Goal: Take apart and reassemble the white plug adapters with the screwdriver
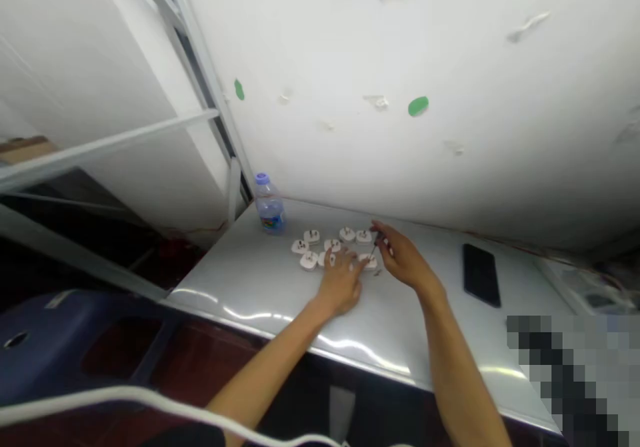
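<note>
My right hand is closed round a small screwdriver, its thin shaft slanting down to a white plug on the metal table. My left hand reaches in from the left, its fingertips holding that plug against the tabletop. Other fingers of the left hand lie over neighbouring plugs and partly hide them. Around the hands sit several more white plugs, pins upward, such as one plug at the left and another plug behind. Tiny dark pieces, too small to name, lie right of the worked plug.
A clear bottle with a blue cap stands at the table's back left corner. To the right lies a black phone-like slab. Behind the table rises a white wall. A white cable crosses the foreground; a blue plastic stool is lower left.
</note>
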A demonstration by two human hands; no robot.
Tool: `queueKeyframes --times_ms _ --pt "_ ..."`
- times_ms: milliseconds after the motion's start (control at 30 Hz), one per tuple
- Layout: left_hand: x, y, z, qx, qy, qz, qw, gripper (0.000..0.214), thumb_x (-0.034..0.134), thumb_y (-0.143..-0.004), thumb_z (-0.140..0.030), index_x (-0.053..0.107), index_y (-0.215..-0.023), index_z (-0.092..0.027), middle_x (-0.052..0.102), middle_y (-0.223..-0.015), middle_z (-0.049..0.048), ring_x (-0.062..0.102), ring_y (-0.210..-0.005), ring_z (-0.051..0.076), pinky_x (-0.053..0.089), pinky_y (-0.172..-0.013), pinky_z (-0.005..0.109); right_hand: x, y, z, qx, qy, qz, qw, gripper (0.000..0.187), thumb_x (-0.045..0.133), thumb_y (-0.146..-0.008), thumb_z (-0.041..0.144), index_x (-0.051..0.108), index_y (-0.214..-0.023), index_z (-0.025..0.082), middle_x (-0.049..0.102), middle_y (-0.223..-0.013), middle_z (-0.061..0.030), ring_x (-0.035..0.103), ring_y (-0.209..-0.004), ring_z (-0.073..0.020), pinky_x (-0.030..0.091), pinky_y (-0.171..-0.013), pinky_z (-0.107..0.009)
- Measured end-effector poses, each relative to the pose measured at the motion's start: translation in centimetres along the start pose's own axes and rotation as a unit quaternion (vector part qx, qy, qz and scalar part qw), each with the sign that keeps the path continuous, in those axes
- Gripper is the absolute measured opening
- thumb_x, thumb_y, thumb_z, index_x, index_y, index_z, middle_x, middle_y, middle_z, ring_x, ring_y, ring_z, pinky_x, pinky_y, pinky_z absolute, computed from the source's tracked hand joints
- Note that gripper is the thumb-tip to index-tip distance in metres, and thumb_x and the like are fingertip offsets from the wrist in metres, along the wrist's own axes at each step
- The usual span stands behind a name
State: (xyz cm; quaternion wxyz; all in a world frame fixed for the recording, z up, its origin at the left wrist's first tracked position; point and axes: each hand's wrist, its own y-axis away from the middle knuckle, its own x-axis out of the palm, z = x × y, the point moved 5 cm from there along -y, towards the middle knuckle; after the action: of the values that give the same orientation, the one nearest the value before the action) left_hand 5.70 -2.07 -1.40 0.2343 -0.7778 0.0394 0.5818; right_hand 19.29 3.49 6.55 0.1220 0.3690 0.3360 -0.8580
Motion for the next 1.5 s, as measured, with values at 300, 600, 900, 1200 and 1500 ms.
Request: queueKeyframes --times_ms 300,600,900,1200,1500 --pt "0.06 -0.04 0.03 0.002 0.000 0.000 1.000 0.055 0.053 -0.083 -0.019 0.049 -0.138 -0.027 0.053 -0.134 0.0096 0.034 -0.138 0.034 0.014 -0.116 0.064 0.33 -0.15 0.40 -0.018 0.050 -0.015 0.998 0.041 0.039 -0.100 0.029 0.055 -0.135 0.016 0.070 -0.108 -0.0142 0.066 -0.096 -0.0263 0.054 -0.088 -0.044" --pt "0.08 -0.03 0.05 0.002 0.000 0.003 1.000 0.056 0.054 -0.083 -0.021 0.048 -0.139 -0.028 0.053 -0.135 0.0102 0.034 -0.138 0.034 0.013 -0.116 0.065 0.12 0.00 0.16 -0.015 0.022 0.003 1.000 0.041 0.037 -0.100 0.026 0.052 -0.138 0.018 0.068 -0.114 -0.0132 0.066 -0.100 -0.0252 0.053 -0.092 -0.044" --pt "0.20 0.00 0.11 0.000 -0.008 0.009 1.000 0.057 0.054 -0.084 -0.022 0.048 -0.139 -0.028 0.052 -0.136 0.0097 0.032 -0.140 0.034 0.013 -0.117 0.064 -0.01 0.14 -0.04 -0.003 0.006 0.025 1.000 0.043 0.039 -0.099 0.027 0.048 -0.141 0.021 0.068 -0.116 -0.0122 0.065 -0.102 -0.0245 0.053 -0.092 -0.044" --pt "0.01 -0.03 -0.03 -0.004 -0.017 0.001 1.000 0.055 0.053 -0.085 -0.022 0.048 -0.139 -0.029 0.053 -0.135 0.0091 0.034 -0.139 0.033 0.014 -0.117 0.063 0.23 0.19 -0.35 0.011 0.024 0.026 0.999 0.042 0.040 -0.099 0.028 0.054 -0.137 0.019 0.070 -0.114 -0.0135 0.066 -0.103 -0.0273 0.053 -0.093 -0.047" --pt "0.18 -0.04 -0.07 -0.011 -0.025 -0.009 1.000 0.050 0.054 -0.087 -0.024 0.050 -0.136 -0.029 0.055 -0.134 0.0090 0.034 -0.139 0.033 0.012 -0.117 0.065 -0.19 -0.03 -0.13 0.039 0.028 0.009 0.999 0.028 0.051 -0.095 0.027 0.068 -0.116 0.021 0.075 -0.093 -0.0087 0.068 -0.086 -0.0238 0.053 -0.083 -0.038"
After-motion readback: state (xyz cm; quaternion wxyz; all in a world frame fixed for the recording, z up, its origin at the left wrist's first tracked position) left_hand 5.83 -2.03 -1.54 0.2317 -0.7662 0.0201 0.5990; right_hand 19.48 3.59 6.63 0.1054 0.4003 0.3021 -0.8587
